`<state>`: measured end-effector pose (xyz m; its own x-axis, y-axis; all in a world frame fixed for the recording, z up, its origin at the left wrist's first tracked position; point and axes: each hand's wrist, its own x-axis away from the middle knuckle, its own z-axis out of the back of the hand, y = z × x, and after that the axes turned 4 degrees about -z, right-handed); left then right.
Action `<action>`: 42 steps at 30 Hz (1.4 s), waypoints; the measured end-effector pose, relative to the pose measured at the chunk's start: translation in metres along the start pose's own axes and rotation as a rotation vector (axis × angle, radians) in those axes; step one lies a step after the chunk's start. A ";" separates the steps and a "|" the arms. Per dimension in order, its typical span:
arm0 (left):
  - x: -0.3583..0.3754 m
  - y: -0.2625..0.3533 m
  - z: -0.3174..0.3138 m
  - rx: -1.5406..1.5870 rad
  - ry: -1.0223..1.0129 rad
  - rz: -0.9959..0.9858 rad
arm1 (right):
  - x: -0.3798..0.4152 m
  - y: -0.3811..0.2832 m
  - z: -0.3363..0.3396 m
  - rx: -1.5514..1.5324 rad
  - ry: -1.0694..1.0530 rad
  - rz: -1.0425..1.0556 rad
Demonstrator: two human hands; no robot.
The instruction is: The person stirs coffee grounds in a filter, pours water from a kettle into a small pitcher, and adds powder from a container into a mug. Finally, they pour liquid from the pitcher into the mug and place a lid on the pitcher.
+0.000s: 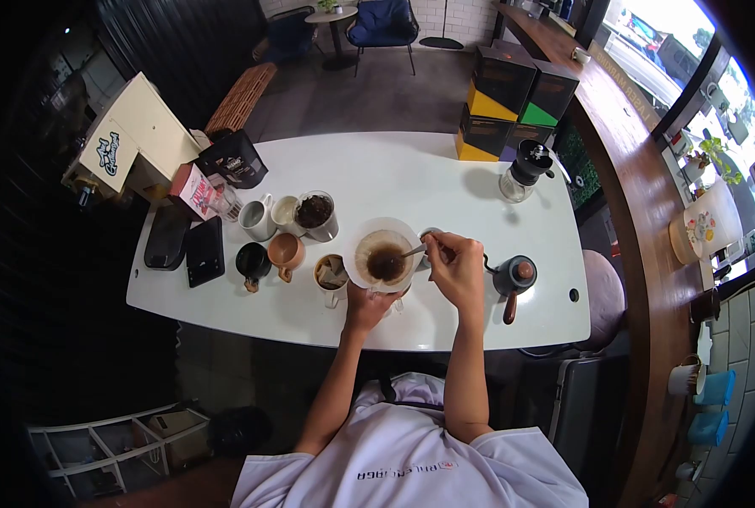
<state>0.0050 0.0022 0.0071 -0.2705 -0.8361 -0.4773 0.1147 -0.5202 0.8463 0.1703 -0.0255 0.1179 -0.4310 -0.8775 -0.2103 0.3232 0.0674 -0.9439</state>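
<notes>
- Right hand (458,264) of mine hangs over the white counter (445,182), fingers pinched shut on a spoon (413,251) angled down into the dripper's wet grounds.
- Left hand (369,303) cups the dripper (383,254) base from below, steadying it near the counter's front edge.
- Gooseneck kettle (514,278) sits just right, within reach.

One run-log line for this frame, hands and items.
left hand: steadies dripper base | right hand: holds spoon in coffee | kettle: right, untouched
</notes>
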 end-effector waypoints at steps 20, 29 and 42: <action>-0.002 0.010 -0.001 0.035 0.025 0.032 | -0.004 0.005 0.002 0.127 -0.036 0.073; 0.001 0.004 -0.001 0.098 0.015 0.070 | -0.003 0.001 0.000 0.025 0.001 0.013; 0.003 -0.005 -0.003 0.121 0.060 0.056 | -0.003 -0.003 0.002 0.013 0.009 0.023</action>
<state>0.0059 0.0018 0.0003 -0.2092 -0.8738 -0.4390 0.0111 -0.4510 0.8925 0.1719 -0.0242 0.1214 -0.4314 -0.8713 -0.2342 0.3441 0.0810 -0.9354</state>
